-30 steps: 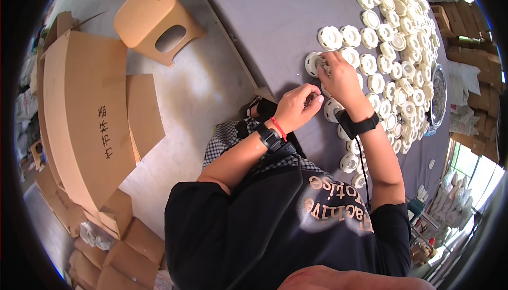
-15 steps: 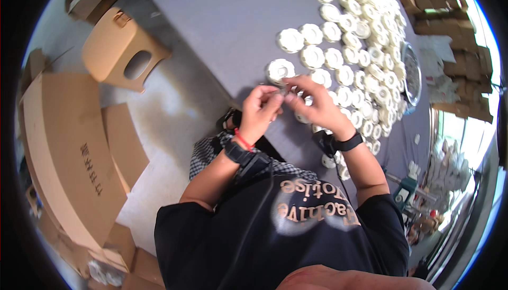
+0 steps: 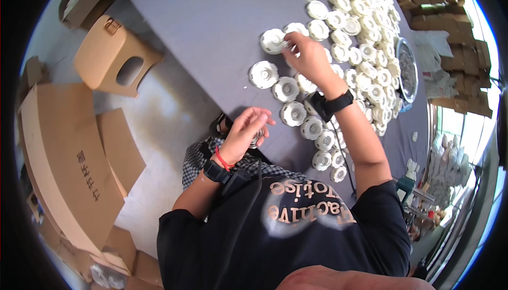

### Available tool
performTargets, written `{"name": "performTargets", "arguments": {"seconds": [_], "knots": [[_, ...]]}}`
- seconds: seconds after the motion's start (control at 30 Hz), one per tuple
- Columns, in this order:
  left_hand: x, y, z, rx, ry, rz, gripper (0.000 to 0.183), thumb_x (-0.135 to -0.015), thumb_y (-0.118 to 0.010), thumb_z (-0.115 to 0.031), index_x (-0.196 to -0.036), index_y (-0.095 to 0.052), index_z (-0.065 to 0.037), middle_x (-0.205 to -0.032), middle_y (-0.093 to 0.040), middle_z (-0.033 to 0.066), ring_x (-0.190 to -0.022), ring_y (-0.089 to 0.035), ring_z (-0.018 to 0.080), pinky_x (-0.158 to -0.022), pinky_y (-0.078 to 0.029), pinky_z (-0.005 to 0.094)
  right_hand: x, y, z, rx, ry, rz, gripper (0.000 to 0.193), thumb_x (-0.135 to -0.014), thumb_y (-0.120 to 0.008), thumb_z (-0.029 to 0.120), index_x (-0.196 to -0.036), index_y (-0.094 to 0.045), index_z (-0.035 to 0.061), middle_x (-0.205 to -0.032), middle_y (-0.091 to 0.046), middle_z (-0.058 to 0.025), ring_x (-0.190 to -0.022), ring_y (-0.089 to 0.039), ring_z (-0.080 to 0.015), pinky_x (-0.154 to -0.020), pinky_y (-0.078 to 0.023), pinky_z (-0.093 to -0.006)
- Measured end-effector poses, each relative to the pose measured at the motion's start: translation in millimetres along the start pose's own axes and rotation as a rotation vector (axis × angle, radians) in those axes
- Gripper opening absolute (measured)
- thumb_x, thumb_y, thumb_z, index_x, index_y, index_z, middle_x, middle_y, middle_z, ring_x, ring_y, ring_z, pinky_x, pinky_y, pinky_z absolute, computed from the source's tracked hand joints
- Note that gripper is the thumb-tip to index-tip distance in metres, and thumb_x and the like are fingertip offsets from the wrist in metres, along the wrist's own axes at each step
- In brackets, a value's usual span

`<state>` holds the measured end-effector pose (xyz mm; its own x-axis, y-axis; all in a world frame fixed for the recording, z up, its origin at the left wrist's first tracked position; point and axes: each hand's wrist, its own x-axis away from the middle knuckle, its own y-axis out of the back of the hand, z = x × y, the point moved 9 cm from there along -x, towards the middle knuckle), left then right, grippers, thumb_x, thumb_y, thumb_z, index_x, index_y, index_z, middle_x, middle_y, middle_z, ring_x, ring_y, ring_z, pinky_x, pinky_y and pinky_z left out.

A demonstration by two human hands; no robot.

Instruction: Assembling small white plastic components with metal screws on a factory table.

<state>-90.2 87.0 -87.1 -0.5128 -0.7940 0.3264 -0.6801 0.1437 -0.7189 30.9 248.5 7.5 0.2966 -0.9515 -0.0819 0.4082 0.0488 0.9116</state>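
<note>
My left hand (image 3: 244,135) is curled near the table's near edge. Its fingers are closed around small shiny metal parts (image 3: 257,139), partly hidden by the palm. Farther out, my right hand (image 3: 313,61) reaches over the table with thumb and fingertips pinched together. They are right beside a white round slotted disc (image 3: 271,41); what they hold, if anything, is too small to tell. Between the hands lie another white disc (image 3: 263,74) with a ringed centre and a similar disc (image 3: 286,89).
A large heap of white discs (image 3: 370,52) covers the table's (image 3: 211,41) right side. Behind it stands a round basin (image 3: 406,70) of small metal parts. A tan stool (image 3: 100,52) and an open cardboard box (image 3: 63,152) are on the left. A cable runs by my right wrist.
My hands were together over the table; they have separated. The left has drawn back toward my body, while the right has moved away to a farther disc.
</note>
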Motion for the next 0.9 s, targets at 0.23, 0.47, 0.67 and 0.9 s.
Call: {"name": "performTargets", "arguments": {"seconds": [0.23,0.47,0.67,0.9], "knots": [[81,82,16,-0.718,-0.098,-0.336,0.028,-0.089,-0.061,-0.026,-0.098,-0.057,0.0,-0.082,-0.064,0.0091,-0.071,-0.06,0.0145,-0.064,-0.048,0.0295,-20,-17,5,0.219,0.146,-0.142,0.013,-0.079,-0.066,0.021,-0.081,-0.066,0.0079,-0.084,-0.061,-0.0095,-0.083,-0.059,-0.0298,-0.07,-0.049,-0.0399],[145,162,31,-0.941,-0.058,-0.665,0.032,-0.084,-0.064,-0.028,-0.098,-0.059,0.0,-0.095,-0.063,0.0168,-0.083,-0.061,0.0293,-0.072,-0.048,0.0348,-16,-29,6,0.148,0.087,0.009,0.02,-0.083,-0.064,0.02,-0.094,-0.065,0.0039,-0.093,-0.061,-0.0125,-0.079,-0.061,-0.0288,-0.071,-0.049,-0.0358],[209,282,121,-1.068,0.283,-0.908,0.051,-0.086,-0.057,-0.033,-0.125,-0.047,-0.003,-0.108,-0.058,0.0278,-0.101,-0.057,0.0414,-0.086,-0.047,0.0457,-4,-18,14,0.226,0.011,-0.035,0.028,-0.085,-0.063,0.019,-0.109,-0.061,0.0036,-0.098,-0.061,-0.0117,-0.077,-0.06,-0.0212,-0.071,-0.048,-0.0337],[268,289,218,-0.901,0.889,-0.68,0.052,-0.082,-0.06,-0.033,-0.12,-0.052,0.001,-0.105,-0.061,0.0283,-0.099,-0.059,0.041,-0.088,-0.046,0.044,6,2,17,0.237,-0.135,-0.098,0.023,-0.088,-0.06,0.018,-0.105,-0.065,0.0033,-0.091,-0.062,-0.0067,-0.077,-0.056,-0.0145,-0.067,-0.044,-0.0286]]}}
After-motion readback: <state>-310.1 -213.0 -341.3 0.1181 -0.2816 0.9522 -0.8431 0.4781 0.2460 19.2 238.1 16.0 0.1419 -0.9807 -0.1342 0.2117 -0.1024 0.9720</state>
